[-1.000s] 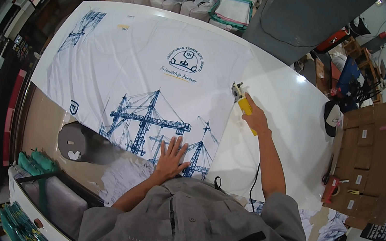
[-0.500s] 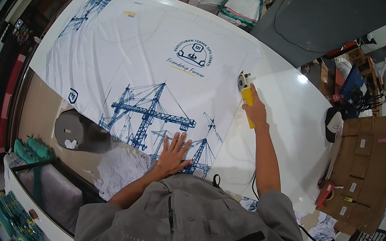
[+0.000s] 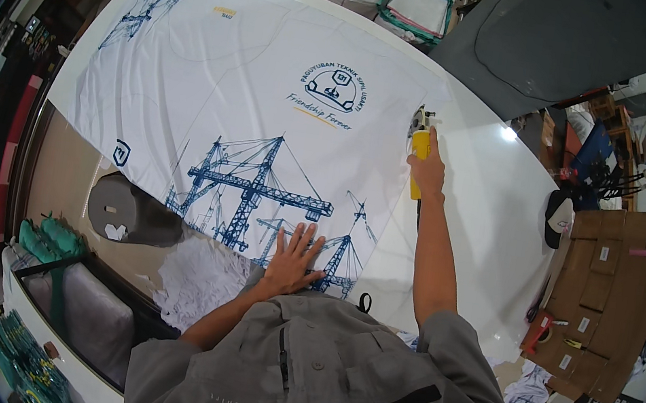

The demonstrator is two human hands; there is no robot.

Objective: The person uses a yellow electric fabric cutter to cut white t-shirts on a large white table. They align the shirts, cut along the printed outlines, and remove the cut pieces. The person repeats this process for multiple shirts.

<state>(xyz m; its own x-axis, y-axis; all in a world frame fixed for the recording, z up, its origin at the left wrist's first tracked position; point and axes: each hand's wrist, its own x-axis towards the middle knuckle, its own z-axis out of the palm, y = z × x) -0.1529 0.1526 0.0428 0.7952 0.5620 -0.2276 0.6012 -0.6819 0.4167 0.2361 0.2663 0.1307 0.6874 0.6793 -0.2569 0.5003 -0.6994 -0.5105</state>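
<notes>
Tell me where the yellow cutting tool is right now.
In the head view, the yellow cutting tool is in the right hand, at the printed fabric's right edge.

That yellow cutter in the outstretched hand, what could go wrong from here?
The right hand holds the yellow cutter at full reach along the printed fabric, so the cut might wander. The left hand pins only the near edge; cloth farther off could bunch. The cord near the body might snag.

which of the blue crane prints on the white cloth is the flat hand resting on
The left hand rests on the small crane print nearest the person, at the white printed cloth's lower edge, not the large central one.
</notes>
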